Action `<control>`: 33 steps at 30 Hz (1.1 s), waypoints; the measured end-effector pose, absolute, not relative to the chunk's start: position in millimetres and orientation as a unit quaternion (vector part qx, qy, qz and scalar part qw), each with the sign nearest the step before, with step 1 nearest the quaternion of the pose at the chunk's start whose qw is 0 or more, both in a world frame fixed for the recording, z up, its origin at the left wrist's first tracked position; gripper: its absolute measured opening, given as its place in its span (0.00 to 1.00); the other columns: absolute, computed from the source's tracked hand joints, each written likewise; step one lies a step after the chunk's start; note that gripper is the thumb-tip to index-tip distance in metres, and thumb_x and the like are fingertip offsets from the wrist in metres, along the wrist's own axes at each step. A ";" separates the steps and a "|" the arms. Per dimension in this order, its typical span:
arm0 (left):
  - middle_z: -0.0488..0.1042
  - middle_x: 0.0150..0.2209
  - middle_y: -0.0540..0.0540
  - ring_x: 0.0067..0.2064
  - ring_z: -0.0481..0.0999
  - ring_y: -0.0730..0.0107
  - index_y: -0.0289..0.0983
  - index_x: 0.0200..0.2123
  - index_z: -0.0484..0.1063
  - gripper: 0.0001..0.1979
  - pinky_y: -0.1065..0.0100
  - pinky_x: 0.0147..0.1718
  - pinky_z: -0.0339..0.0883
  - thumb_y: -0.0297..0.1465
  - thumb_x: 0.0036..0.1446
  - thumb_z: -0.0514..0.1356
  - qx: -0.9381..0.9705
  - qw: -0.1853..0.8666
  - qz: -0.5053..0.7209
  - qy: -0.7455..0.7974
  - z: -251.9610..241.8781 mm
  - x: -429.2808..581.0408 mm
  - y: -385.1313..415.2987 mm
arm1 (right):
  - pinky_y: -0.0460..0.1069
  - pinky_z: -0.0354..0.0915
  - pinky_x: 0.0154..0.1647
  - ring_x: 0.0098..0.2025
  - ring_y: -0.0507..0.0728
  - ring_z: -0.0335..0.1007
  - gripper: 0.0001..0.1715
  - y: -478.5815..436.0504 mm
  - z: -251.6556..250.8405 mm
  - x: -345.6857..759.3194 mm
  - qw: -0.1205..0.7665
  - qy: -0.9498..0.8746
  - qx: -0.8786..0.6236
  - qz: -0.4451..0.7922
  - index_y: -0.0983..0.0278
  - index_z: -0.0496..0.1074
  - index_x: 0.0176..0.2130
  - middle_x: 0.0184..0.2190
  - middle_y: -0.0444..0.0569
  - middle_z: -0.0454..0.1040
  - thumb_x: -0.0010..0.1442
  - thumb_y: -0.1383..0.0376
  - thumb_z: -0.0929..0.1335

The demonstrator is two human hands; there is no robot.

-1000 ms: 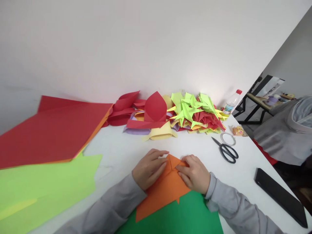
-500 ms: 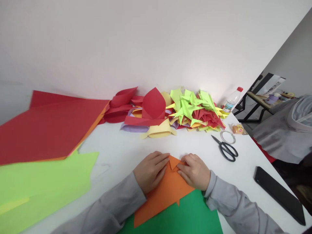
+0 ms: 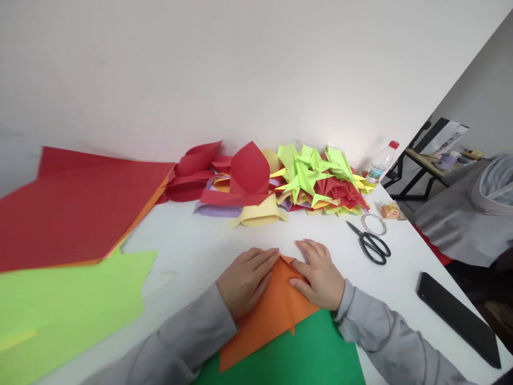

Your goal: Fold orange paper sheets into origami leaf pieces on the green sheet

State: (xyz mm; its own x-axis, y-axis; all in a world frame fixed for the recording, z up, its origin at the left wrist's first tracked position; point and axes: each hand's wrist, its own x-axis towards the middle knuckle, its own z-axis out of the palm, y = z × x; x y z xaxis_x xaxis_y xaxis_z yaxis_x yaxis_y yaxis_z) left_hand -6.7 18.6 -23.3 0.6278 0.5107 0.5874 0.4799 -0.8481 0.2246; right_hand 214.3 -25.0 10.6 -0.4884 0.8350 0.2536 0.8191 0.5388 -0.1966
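A folded sheet of orange paper (image 3: 276, 315) lies partly over a green sheet (image 3: 320, 353), its narrow top fold turned down. My left hand (image 3: 246, 280) is closed over the left edge of the orange paper, with its fingertips at the top corner. What its thumb does is partly hidden. My right hand (image 3: 319, 275) rests on the paper's right edge, open, with fingers apart; its index finger and thumb touch the paper near the fold.
Red sheets (image 3: 88, 208) and lime-green sheets (image 3: 80, 299) lie on the left. Folded paper shapes (image 3: 308, 176) are heaped along the wall. Scissors (image 3: 371, 243), a tape roll (image 3: 374, 224), a bottle (image 3: 380, 163) and a black phone-like slab (image 3: 457, 318) are on the right.
The small triangular flap at the top of the orange paper now lies folded down narrower. My right hand's fingers have spread from a pinch. The left hand has barely moved.
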 end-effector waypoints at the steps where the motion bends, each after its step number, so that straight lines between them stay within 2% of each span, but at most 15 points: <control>1: 0.73 0.50 0.38 0.44 0.69 0.59 0.32 0.55 0.65 0.19 0.55 0.43 0.69 0.24 0.62 0.47 0.903 0.022 0.333 0.271 -23.0 -6.9 18.9 | 0.67 0.50 0.60 0.64 0.68 0.48 0.20 -25.2 11.0 214.0 0.144 -0.864 -0.482 0.024 0.61 0.71 0.49 0.62 0.58 0.56 0.63 0.53 0.62; 8: 0.74 0.50 0.39 0.41 0.69 0.60 0.33 0.54 0.66 0.19 0.56 0.41 0.69 0.24 0.62 0.48 0.906 0.014 0.336 0.257 -18.8 -6.9 18.5 | 0.71 0.43 0.62 0.68 0.69 0.39 0.26 -25.7 13.5 211.4 0.079 -0.876 -0.475 0.026 0.62 0.69 0.48 0.67 0.58 0.48 0.65 0.48 0.58; 17: 0.74 0.50 0.38 0.42 0.70 0.60 0.34 0.57 0.64 0.21 0.55 0.42 0.69 0.25 0.62 0.46 0.907 0.010 0.316 0.278 -22.1 -6.4 17.9 | 0.73 0.40 0.62 0.68 0.68 0.40 0.28 -25.3 16.5 209.3 0.067 -0.878 -0.473 0.038 0.62 0.68 0.52 0.67 0.54 0.50 0.65 0.47 0.57; 21: 0.73 0.51 0.38 0.44 0.69 0.58 0.33 0.57 0.64 0.20 0.56 0.44 0.67 0.26 0.63 0.46 0.908 0.014 0.302 0.289 -21.1 -6.3 16.2 | 0.73 0.40 0.62 0.67 0.69 0.42 0.28 -24.5 16.3 210.2 0.081 -0.869 -0.485 0.057 0.63 0.68 0.53 0.67 0.56 0.49 0.65 0.48 0.58; 24: 0.71 0.52 0.38 0.46 0.68 0.57 0.33 0.58 0.62 0.21 0.55 0.45 0.65 0.28 0.62 0.48 0.910 0.020 0.284 0.300 -19.5 -6.7 14.5 | 0.73 0.40 0.61 0.67 0.67 0.44 0.22 -24.3 16.2 211.2 0.110 -0.844 -0.519 0.077 0.62 0.71 0.50 0.66 0.54 0.52 0.66 0.54 0.59; 28: 0.70 0.55 0.38 0.47 0.68 0.56 0.35 0.59 0.60 0.22 0.54 0.45 0.65 0.30 0.62 0.48 0.913 0.011 0.262 0.313 -17.8 -7.1 12.6 | 0.72 0.38 0.62 0.66 0.66 0.48 0.15 -24.2 16.8 211.9 0.151 -0.814 -0.554 0.090 0.60 0.76 0.42 0.62 0.51 0.61 0.64 0.59 0.62; 33: 0.72 0.53 0.37 0.47 0.68 0.54 0.32 0.59 0.60 0.23 0.53 0.45 0.66 0.32 0.61 0.50 0.903 -0.019 0.293 0.313 -16.7 -7.0 10.7 | 0.72 0.38 0.62 0.65 0.65 0.50 0.15 -22.6 16.5 212.8 0.174 -0.802 -0.557 0.128 0.59 0.77 0.36 0.60 0.49 0.65 0.65 0.60 0.62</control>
